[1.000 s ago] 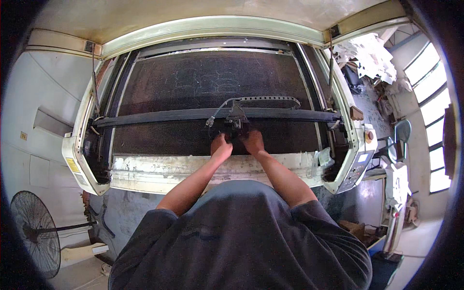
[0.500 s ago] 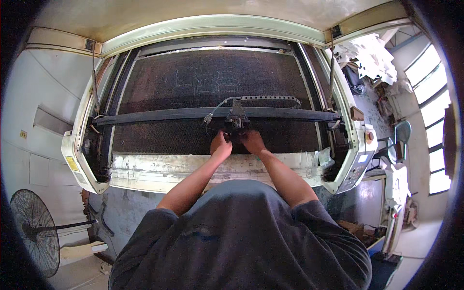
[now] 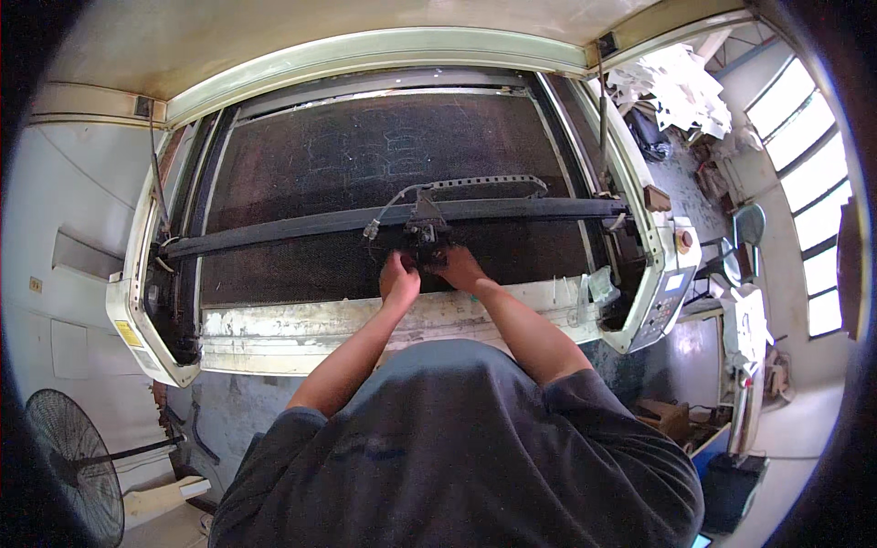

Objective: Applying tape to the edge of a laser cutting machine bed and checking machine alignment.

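A dark carriage with a laser head (image 3: 427, 236) sits near the middle of the black gantry beam (image 3: 311, 226) of a large flatbed laser cutter. My left hand (image 3: 400, 279) is just left of and below the head, fingers curled together; whatever they hold is lost in shadow. From the right, my right hand (image 3: 459, 268) closes its fingers on the lower part of the head, with the fingertips partly hidden in the dark. A cable with a pale connector (image 3: 372, 228) hangs left of the carriage, and a perforated cable chain (image 3: 489, 182) runs off to its right.
Behind the beam lies the dark honeycomb bed (image 3: 274, 164), marked with faint cut outlines. The worn white front ledge (image 3: 265, 327) runs under my forearms. A control panel (image 3: 671, 297) with a red button is at right, a raised lid (image 3: 365, 46) above, a fan (image 3: 73, 466) at lower left.
The whole view has shifted and tilted slightly, so the machine appears a little further left. Both hands stay at the laser head; my left hand appears slightly lower beside it.
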`<action>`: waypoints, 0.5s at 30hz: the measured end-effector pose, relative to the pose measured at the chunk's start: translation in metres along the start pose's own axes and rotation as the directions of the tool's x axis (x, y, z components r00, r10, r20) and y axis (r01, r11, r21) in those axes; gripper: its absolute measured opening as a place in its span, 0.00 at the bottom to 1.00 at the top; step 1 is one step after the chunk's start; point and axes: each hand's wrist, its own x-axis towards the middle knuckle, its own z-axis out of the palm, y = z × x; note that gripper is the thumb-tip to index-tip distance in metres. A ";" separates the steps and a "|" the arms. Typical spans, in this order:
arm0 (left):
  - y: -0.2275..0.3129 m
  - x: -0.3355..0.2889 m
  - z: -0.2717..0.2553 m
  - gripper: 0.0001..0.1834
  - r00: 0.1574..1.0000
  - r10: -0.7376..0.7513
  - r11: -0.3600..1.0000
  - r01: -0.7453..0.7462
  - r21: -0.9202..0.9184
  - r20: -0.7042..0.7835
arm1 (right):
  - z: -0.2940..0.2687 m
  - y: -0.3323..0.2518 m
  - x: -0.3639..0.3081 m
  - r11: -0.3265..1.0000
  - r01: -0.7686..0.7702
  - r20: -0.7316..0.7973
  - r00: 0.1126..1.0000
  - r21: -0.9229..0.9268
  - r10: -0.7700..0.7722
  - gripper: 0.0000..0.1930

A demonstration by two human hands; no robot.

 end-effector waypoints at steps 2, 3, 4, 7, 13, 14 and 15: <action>0.002 -0.001 0.000 0.21 0.995 0.042 0.999 -0.040 0.020 -0.093 | 0.008 0.014 0.005 1.000 -0.004 -0.029 1.000 -0.003 0.004 0.21; 0.003 -0.001 -0.001 0.20 0.993 0.075 0.997 -0.072 0.037 -0.088 | 0.011 0.021 0.009 1.000 -0.017 -0.057 0.998 -0.004 0.016 0.21; 0.003 0.000 -0.002 0.19 0.992 0.098 0.993 -0.093 0.065 -0.076 | 0.013 0.027 0.012 0.997 -0.076 -0.061 0.995 -0.007 0.076 0.21; 0.004 0.001 -0.005 0.18 0.998 0.055 0.996 -0.057 0.071 0.033 | 0.011 0.033 0.015 0.995 -0.103 -0.188 0.977 -0.003 0.100 0.20; 0.000 0.001 -0.003 0.11 0.985 0.128 0.989 -0.136 0.063 0.113 | -0.009 -0.006 -0.004 0.999 0.022 0.033 0.999 -0.048 -0.021 0.21; 0.000 0.001 -0.001 0.12 0.986 0.128 0.987 -0.137 0.082 0.108 | -0.011 -0.012 -0.006 1.000 -0.003 0.018 1.000 -0.028 0.004 0.21; 0.000 0.002 0.001 0.12 0.993 0.098 0.991 -0.103 0.086 0.058 | -0.012 -0.017 -0.007 1.000 -0.013 0.002 1.000 -0.013 0.013 0.21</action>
